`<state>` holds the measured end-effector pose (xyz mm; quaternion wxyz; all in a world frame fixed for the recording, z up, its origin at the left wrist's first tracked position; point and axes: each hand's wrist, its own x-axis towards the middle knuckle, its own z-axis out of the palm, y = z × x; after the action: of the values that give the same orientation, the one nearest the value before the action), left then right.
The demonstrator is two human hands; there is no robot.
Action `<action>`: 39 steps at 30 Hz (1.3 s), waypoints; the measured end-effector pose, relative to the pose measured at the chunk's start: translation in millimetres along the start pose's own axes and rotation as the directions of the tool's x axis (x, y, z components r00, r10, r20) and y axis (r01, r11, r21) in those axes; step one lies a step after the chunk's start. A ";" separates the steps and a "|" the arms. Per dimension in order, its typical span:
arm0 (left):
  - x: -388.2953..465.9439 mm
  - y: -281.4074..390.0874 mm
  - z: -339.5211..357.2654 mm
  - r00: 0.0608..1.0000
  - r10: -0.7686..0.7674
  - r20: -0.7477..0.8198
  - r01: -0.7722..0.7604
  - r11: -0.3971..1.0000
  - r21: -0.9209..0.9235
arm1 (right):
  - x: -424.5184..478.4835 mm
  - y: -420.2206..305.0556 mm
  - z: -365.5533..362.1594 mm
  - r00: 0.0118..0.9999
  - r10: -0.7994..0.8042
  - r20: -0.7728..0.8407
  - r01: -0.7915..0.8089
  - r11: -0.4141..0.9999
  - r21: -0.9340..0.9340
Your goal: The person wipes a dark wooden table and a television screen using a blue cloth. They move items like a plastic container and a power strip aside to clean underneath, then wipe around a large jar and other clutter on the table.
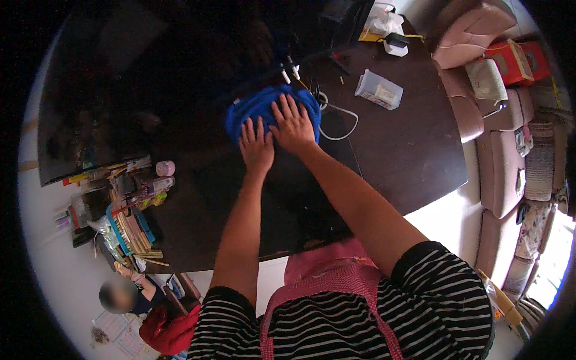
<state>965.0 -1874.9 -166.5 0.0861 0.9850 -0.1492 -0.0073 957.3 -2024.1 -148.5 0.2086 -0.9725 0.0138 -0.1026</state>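
Observation:
A blue cloth, bunched or folded, lies on the dark table before me. My left hand rests flat on its near left part, fingers spread and pointing away from me. My right hand lies palm down on its right part, with the fingers also spread. The two hands are side by side, their thumbs close together. Both press on the cloth without gripping it. Whatever is under the palms is hidden.
Beyond the cloth lie white-ended markers. A white cable loops at its right, near a clear plastic box. Books, a pink round container and stationery crowd the left edge. A person is at lower left; sofas stand at right.

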 end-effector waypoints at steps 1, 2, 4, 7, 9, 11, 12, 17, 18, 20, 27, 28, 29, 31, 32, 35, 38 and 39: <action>-13.7 7.7 -0.3 1.000 0.006 0.013 -0.006 1.000 0.017 | -14.2 0.5 -5.9 1.000 0.012 0.017 -0.012 1.000 0.006; -26.3 16.7 -0.1 1.000 0.011 0.015 -0.011 1.000 -0.002 | -27.3 3.4 -11.2 0.999 0.022 0.032 -0.022 1.000 0.011; -55.9 33.4 -2.0 0.999 0.006 0.042 -0.005 1.000 -0.029 | -57.1 7.5 -24.1 0.997 0.029 0.073 -0.029 1.000 0.005; -95.3 47.2 -5.8 0.999 0.017 0.045 -0.016 0.999 -0.033 | -87.4 12.2 -38.3 0.990 -0.031 0.134 0.028 0.999 0.026; -94.2 52.6 -6.0 0.994 -0.036 0.103 0.041 0.998 -0.038 | -84.4 13.7 -38.9 0.983 -0.013 0.181 0.015 1.000 -0.009; -94.6 50.5 -9.8 0.997 -0.030 0.075 0.031 0.999 -0.020 | -81.0 8.0 -36.2 0.974 -0.027 0.226 0.033 0.999 -0.023; -92.6 51.0 -9.3 0.998 -0.031 0.060 0.032 0.999 -0.015 | -78.2 9.8 -36.2 0.969 -0.044 0.243 0.054 0.998 -0.032; -92.9 52.4 -6.9 0.998 -0.051 -0.027 0.048 0.994 -0.095 | -67.3 9.5 -32.9 0.942 -0.128 0.310 0.165 0.982 -0.095; -93.9 51.2 -5.2 0.997 -0.079 -0.023 0.076 0.991 -0.107 | -63.3 2.3 -38.9 0.921 -0.122 0.369 0.169 0.981 -0.099; -84.1 51.7 -6.7 0.993 -0.104 -0.048 0.097 0.987 -0.126 | -58.6 2.7 -31.9 0.927 -0.109 0.359 0.172 0.974 -0.149; -72.6 33.7 -4.7 0.980 -0.184 -0.076 0.164 0.963 -0.216 | -30.4 -24.5 -18.2 0.893 -0.101 0.438 0.229 0.941 -0.251; -68.2 23.1 -6.3 0.981 -0.183 -0.059 0.167 0.963 -0.212 | -24.6 -29.7 -12.6 0.894 -0.116 0.432 0.240 0.940 -0.244; -63.9 12.1 -7.9 0.983 -0.181 -0.042 0.168 0.963 -0.209 | -17.9 -35.7 -6.4 0.895 -0.131 0.426 0.250 0.939 -0.237; -57.1 -17.2 -15.4 0.974 -0.226 -0.021 0.217 0.954 -0.207 | -0.7 -57.3 10.6 0.884 -0.186 0.428 0.305 0.924 -0.229; -53.3 -33.9 -19.6 0.968 -0.251 -0.008 0.244 0.949 -0.200 | 8.7 -69.9 20.0 0.880 -0.208 0.426 0.327 0.918 -0.226; -43.8 -86.5 -28.9 0.960 -0.278 -0.037 0.270 0.952 -0.146 | 37.6 -122.1 40.3 0.867 -0.226 0.444 0.352 0.908 -0.225; -21.6 -135.6 -28.3 0.945 -0.316 -0.083 0.297 0.937 -0.186 | 67.1 -152.7 74.3 0.884 -0.281 0.374 0.388 0.887 -0.250; -15.5 -150.0 -26.5 0.932 -0.334 -0.141 0.309 0.935 -0.172 | 76.9 -163.6 84.6 0.882 -0.290 0.372 0.399 0.879 -0.261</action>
<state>995.1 -1724.9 -166.4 0.1682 0.9842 0.0231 0.0507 1047.3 -1846.0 -142.1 0.0206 -0.9833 -0.1789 0.0251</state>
